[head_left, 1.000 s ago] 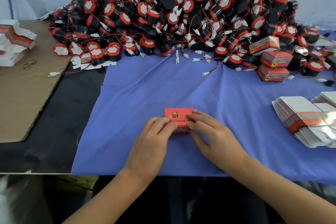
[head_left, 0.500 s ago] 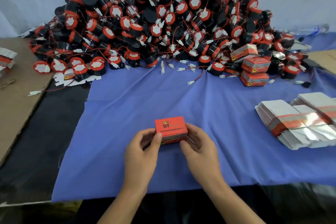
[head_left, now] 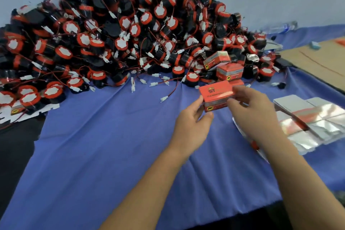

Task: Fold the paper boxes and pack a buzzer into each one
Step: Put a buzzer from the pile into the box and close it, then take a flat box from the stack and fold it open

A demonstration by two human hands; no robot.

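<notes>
A closed red box (head_left: 216, 95), printed top up, is held between both hands over the blue cloth (head_left: 112, 155), at the right foot of the pile (head_left: 121, 43) of buzzers. The left hand (head_left: 190, 125) grips its left end: the thumb lies against that end and the curled fingers come up under the front edge. The right hand (head_left: 255, 110) grips the right end, fingers curled over the top and thumb pressed on the front face. Whether the box touches the cloth I cannot tell. Just behind it, against the pile, sit 2 packed boxes (head_left: 229, 71), the upper tilted. The buzzers are black with red rims and white round labels, trailing thin red wires with white plugs; some plugs lie on the cloth in front. Right of the right hand lies a fanned stack of flat blanks (head_left: 308, 117), silver with red bands. Beyond them, cardboard (head_left: 317, 58) covers the far right corner. At the left the cloth ends and a black tabletop (head_left: 15, 145) shows, with a white die-cut sheet (head_left: 50, 107) under the nearest buzzers.
</notes>
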